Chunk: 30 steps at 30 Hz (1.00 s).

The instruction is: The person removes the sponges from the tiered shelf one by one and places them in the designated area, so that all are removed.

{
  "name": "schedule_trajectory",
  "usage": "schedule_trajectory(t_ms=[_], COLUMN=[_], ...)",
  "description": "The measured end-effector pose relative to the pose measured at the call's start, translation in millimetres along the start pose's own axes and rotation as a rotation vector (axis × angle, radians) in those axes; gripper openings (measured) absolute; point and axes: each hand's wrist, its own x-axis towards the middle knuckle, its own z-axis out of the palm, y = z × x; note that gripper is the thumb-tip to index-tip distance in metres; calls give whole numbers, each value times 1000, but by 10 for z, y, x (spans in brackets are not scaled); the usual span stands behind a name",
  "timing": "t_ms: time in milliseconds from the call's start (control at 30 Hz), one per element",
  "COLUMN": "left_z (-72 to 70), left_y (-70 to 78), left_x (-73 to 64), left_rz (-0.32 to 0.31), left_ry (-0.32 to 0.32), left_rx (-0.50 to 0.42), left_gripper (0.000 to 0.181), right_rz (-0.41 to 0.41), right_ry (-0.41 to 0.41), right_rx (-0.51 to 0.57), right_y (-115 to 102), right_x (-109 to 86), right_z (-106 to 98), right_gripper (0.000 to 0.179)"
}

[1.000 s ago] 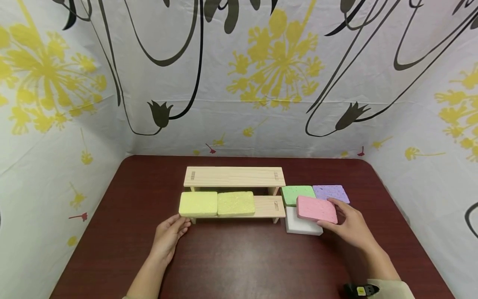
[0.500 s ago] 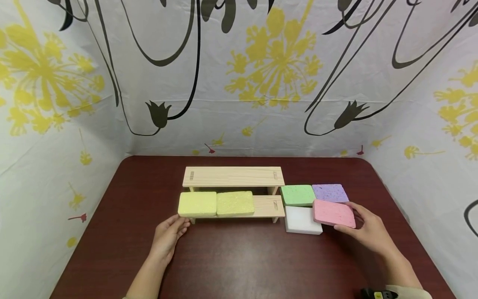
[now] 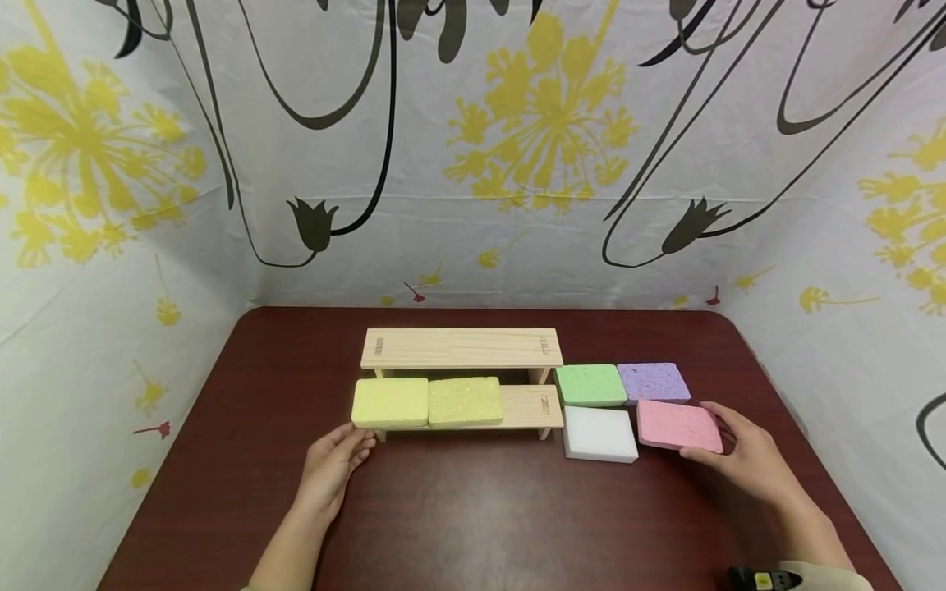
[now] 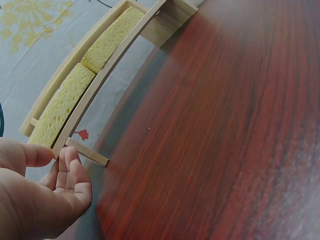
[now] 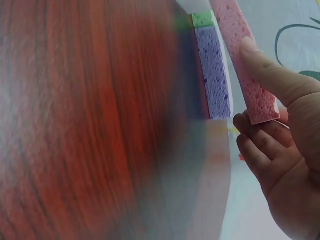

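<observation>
My right hand (image 3: 752,453) pinches a pink sponge (image 3: 678,425) by its right end, thumb on the near side. In the right wrist view that sponge (image 5: 239,47) is held edge-on beside the purple sponge (image 5: 215,72). A white sponge-sized block (image 3: 600,435) lies just left of the pink one, with a green sponge (image 3: 590,384) and the purple sponge behind. Two yellow sponges (image 3: 390,402) sit side by side on the low front wooden shelf (image 3: 528,405). My left hand (image 3: 327,469) pinches that shelf's front left corner; the left wrist view shows thumb and forefinger at the board end (image 4: 61,142).
A taller wooden shelf (image 3: 461,348) stands directly behind the front one. Everything is on a dark red-brown table (image 3: 473,517) with rounded far corners. White patterned cloth (image 3: 414,164) rises around its back and sides.
My right hand has carried the pink sponge rightward, off its overlap with the white block, to a spot beside it. My left hand stays at the shelf corner.
</observation>
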Motion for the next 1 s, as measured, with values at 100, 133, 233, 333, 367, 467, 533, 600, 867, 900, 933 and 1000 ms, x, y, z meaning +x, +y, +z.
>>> schedule_trajectory(t_ms=[100,133,233,333,367,467,533,600,867,900,933,1000], left_z=[0,2,12,17,18,14,11,8,7,8,8,9], left_y=[-3,-5,-6,-8,-7,-11,-12,-13,-1,1,2,5], left_x=[1,3,8,12,10,10,9,10,9,9,10,11], left_rz=[2,4,9,10,10,9,9,9,6,6,5,3], left_ry=[4,7,15,19,19,16,14,13,10,10,9,11], left_rx=[-2,-7,-25,-35,-35,-32,-33,-33,-24,-23,-21,-20], left_gripper=[58,56,51,48,48,48,49,50,49,49,48,48], right_rz=[-6,-3,5,5,4,-6,-5,-9,12,21,28,38], right_ry=[-8,-16,-44,-70,-79,-110,-132,-151,-161,-155,-151,-136], right_rx=[-9,-19,-43,-66,-71,-63,-67,-74,-91,-85,-70,-45], right_y=[47,59,83,88,87,89,96,113,103,92,74,36], right_x=[-9,-11,-13,-11,-10,-11,-11,-11,-2,3,9,28], right_z=[9,16,41,62,66,75,78,80,55,49,42,42], right_gripper=[84,85,86,86,86,86,86,84,84,87,89,91])
